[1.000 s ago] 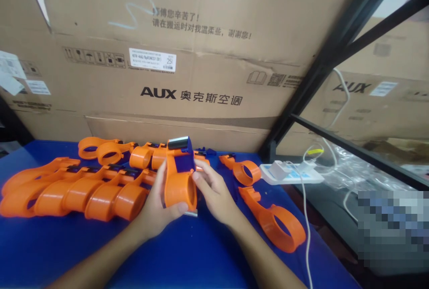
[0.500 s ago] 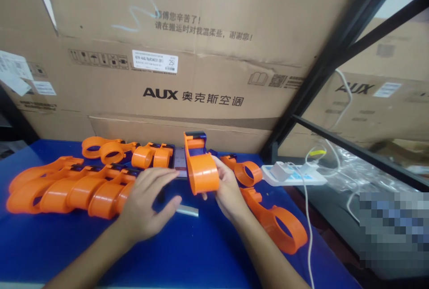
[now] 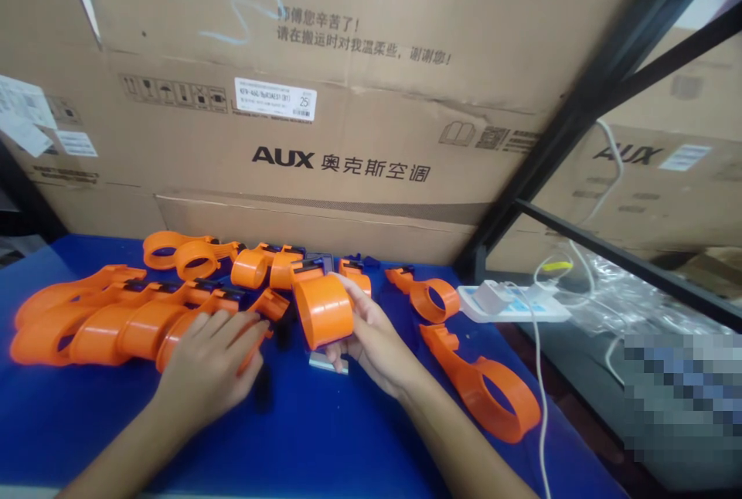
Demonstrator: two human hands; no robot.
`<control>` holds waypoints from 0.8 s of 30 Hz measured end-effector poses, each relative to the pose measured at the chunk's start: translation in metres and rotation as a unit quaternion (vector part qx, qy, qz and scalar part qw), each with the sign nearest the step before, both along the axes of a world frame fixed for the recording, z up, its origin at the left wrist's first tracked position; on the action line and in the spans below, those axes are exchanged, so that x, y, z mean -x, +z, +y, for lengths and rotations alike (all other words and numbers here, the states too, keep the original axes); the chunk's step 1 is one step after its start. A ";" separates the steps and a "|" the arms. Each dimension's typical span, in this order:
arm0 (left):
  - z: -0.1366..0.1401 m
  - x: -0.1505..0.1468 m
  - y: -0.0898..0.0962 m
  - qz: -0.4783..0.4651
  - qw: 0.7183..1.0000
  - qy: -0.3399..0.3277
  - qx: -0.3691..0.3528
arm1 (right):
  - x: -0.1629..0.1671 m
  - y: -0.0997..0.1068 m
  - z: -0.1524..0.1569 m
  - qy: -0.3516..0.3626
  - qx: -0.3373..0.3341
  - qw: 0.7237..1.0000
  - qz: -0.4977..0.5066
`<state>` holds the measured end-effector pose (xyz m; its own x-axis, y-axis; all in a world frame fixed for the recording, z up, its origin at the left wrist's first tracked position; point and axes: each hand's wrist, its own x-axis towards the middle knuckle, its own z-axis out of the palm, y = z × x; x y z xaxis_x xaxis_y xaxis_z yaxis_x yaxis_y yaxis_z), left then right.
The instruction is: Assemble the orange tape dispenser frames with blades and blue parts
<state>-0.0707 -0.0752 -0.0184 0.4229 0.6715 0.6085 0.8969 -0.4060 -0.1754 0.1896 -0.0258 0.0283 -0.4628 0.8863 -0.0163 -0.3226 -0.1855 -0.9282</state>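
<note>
My right hand (image 3: 374, 333) is closed round an orange tape dispenser (image 3: 325, 312), its round hub facing me and its dark-edged end tilted away. At the right end of the front row, my left hand (image 3: 212, 356) curls its fingers over another orange tape dispenser (image 3: 271, 303), whose lower part they hide. A row of similar orange dispensers (image 3: 148, 329) stretches leftward from there. Below my right fingers lies a small pale flat strip (image 3: 321, 362) on the blue tabletop (image 3: 325, 437).
More orange dispensers (image 3: 249, 267) stand along the back. Two lie on the right, the nearer one (image 3: 504, 398) beside a white cable. A white power strip (image 3: 510, 303) sits at the right edge. Behind rises a large cardboard box (image 3: 348, 128), with a black metal frame (image 3: 556, 128) beside it.
My left hand has moved left and down, from spread fingers to curled over a dispenser. My right hand has lowered its dispenser and brought it slightly left. The view has shifted a little.
</note>
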 end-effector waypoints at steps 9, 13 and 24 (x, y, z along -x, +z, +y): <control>0.007 0.017 0.031 -0.156 0.986 0.019 -0.056 | 0.003 -0.007 -0.003 0.016 0.013 1.000 0.011; 0.004 0.031 0.053 -0.302 0.951 0.025 -0.057 | 0.019 -0.016 -0.011 0.073 0.053 0.994 0.061; 0.006 0.036 0.065 -0.326 0.939 0.011 -0.111 | 0.063 -0.056 -0.028 0.176 0.143 0.970 0.085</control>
<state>-0.1065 -0.0696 0.0470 -0.1000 0.5023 0.8589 0.8503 -0.4051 0.3359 0.1265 -0.0538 -0.0280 -0.7539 0.6429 -0.1353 -0.3359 -0.5542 -0.7616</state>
